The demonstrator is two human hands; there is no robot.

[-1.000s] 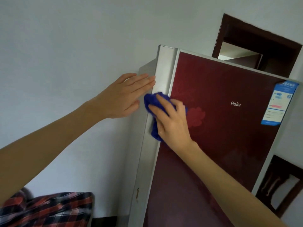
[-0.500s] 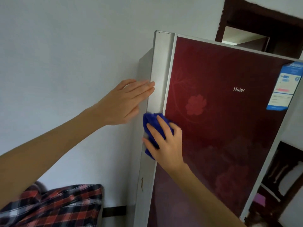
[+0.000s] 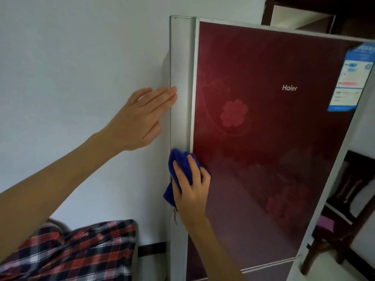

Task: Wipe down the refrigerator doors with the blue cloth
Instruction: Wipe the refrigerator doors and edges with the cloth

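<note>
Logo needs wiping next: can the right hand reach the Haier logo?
Probably yes: the right hand grips the blue cloth against the door, and nothing stands between it and the Haier logo.

We stand close to the refrigerator door [image 3: 274,159], its red glass front open to a sweep from the flower print down to the lower seam. Our right hand [image 3: 190,193], holding the blue cloth [image 3: 179,161] against the door's left edge, and our left hand [image 3: 140,120], flat against the grey side strip [image 3: 180,57] above it, take up that narrow band. The white wall [image 3: 71,67] hems the left; plaid fabric [image 3: 81,252] lies low at near left, and a dark wooden chair [image 3: 349,226] crowds the right.
</note>
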